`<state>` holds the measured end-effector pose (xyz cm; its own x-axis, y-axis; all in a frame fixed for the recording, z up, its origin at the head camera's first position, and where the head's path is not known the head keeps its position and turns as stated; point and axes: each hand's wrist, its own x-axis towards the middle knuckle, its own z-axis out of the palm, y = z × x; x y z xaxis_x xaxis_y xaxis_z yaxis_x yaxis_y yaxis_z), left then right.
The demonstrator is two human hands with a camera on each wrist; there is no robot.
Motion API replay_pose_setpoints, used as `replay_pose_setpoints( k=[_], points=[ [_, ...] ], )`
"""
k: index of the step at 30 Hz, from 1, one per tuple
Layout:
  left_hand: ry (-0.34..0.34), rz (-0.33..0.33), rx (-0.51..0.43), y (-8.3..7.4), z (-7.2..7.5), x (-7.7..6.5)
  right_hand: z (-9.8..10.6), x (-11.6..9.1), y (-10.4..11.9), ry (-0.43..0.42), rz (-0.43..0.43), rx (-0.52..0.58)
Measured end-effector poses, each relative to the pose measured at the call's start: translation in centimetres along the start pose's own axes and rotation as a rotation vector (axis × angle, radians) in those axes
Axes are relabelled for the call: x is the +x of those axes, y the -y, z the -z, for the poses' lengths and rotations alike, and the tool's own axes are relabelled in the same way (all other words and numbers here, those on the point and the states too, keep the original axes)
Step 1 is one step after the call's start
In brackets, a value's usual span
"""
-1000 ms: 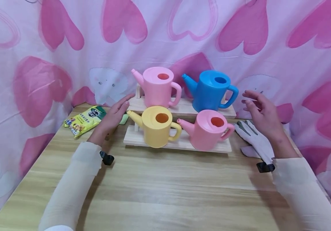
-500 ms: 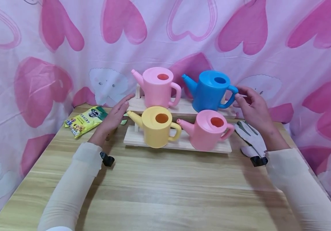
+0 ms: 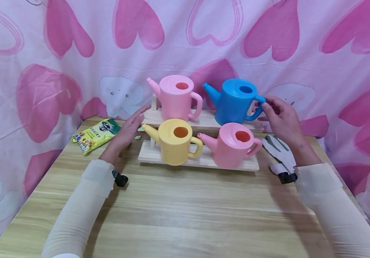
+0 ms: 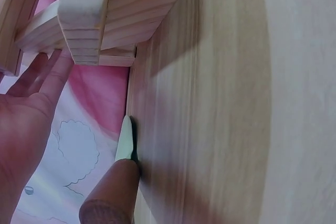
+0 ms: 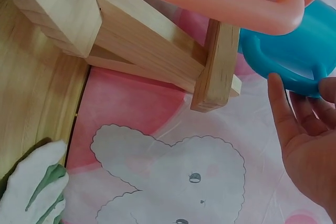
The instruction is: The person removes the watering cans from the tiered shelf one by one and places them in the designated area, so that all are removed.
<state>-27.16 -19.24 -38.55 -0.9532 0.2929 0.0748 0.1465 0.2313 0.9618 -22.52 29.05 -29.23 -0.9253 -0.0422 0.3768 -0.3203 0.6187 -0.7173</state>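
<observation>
In the head view, a blue watering can (image 3: 235, 102) and a pink watering can (image 3: 176, 100) stand on the upper step of a wooden stand (image 3: 209, 118). Below them, a yellow watering can (image 3: 173, 147) and a second pink watering can (image 3: 230, 152) share the lower step. My right hand (image 3: 283, 120) holds the blue can's handle (image 5: 286, 80), thumb on the near side and fingers behind. My left hand (image 3: 127, 132) has its fingers extended, the tips at the left end of the upper step, beside the stand's wooden parts (image 4: 81, 17).
A yellow-green packet (image 3: 96, 135) lies on the left of the table (image 3: 185, 215). Near the left hand is a tool with a wooden handle (image 4: 110, 195) and pale green blade (image 4: 125, 140). A white-and-green glove (image 3: 280, 152) lies right of the stand. A heart-patterned curtain (image 3: 172, 21) hangs behind.
My right hand has moved left to the blue watering can and taken its handle between thumb and fingers. The left hand and the cans have stayed about where they were.
</observation>
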Motion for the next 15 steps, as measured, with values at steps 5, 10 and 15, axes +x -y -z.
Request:
replay_pose_setpoints(
  k=[5,10,15],
  points=[
    [-0.006,-0.004,-0.011,-0.25,-0.13,-0.17,0.10,-0.05,0.22,-0.002,0.007,-0.001],
    [0.003,-0.007,-0.018,-0.26,-0.19,-0.21,0.11,-0.07,0.26,-0.013,0.004,-0.018],
    [-0.011,-0.010,-0.029,-0.03,-0.16,-0.20,0.00,0.05,0.34,-0.021,0.003,-0.010]
  ],
)
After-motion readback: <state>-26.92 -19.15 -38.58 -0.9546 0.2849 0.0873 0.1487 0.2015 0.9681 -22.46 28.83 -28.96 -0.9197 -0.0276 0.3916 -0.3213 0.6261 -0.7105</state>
